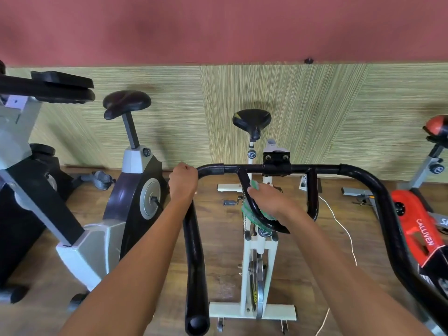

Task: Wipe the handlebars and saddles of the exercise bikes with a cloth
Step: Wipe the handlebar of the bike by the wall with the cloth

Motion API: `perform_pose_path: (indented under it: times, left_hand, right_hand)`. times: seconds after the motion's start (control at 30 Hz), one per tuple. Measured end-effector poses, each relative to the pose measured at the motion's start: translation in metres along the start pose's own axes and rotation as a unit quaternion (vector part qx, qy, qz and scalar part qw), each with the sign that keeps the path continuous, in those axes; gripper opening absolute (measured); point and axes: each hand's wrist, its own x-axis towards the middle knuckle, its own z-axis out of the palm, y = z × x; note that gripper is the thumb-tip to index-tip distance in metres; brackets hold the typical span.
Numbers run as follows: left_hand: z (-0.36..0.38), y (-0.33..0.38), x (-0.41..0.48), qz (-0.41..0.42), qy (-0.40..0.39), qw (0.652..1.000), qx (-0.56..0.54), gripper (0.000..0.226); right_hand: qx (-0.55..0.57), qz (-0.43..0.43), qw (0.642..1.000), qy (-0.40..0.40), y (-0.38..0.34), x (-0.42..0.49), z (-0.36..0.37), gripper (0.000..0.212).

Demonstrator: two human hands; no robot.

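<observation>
At the black handlebar (278, 168) of the white bike (257, 267), wiping is under way: the right hand (269, 202) clasps a green cloth (247, 209) around the inner loop just below the crossbar; the left hand (183, 181) clenches the bar's left bend, steadying it. Next move likely calls for sliding the cloth along the loop. The saddle (252, 120) beyond the handlebar appears untouched. Right of the handlebar, a red bike (417, 229) reads "CALLIVEN"; the knob label below the loop is illegible.

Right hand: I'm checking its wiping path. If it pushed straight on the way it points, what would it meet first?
The right hand, holding a green cloth on the black inner handlebar loop, would probably reach the black handlebar crossbar; depth is unclear.
</observation>
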Motion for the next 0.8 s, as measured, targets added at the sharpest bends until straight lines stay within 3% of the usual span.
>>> perform_pose_path:
  times: [0.2, 0.33, 0.47, 0.57, 0.67, 0.8]
  left_hand:
    - [0.002, 0.003, 0.001, 0.008, -0.004, 0.999, 0.05, 0.027]
    - [0.003, 0.002, 0.004, 0.005, -0.008, 0.997, 0.073, 0.031]
    - [0.006, 0.001, 0.004, 0.011, -0.014, 0.996, 0.088, 0.027]
    - [0.005, -0.004, 0.002, 0.024, -0.011, 0.996, 0.08, 0.027]
    - [0.005, -0.006, 0.005, 0.021, -0.007, 0.997, 0.07, 0.032]
    - [0.005, -0.006, 0.007, 0.02, -0.017, 0.998, 0.064, 0.032]
  right_hand:
    - [0.009, -0.007, 0.998, 0.063, -0.031, 0.012, 0.008, 0.048]
    - [-0.175, -0.08, 0.981, 0.038, 0.009, -0.041, 0.009, 0.054]
    - [-0.352, -0.152, 0.918, 0.106, 0.048, -0.065, -0.011, 0.063]
    - [-0.367, -0.163, 0.901, 0.162, 0.067, -0.065, -0.02, 0.077]
    - [-0.362, -0.167, 0.887, 0.232, 0.068, -0.066, -0.003, 0.07]
    - [-0.316, -0.19, 0.896, 0.248, 0.084, -0.064, -0.012, 0.064]
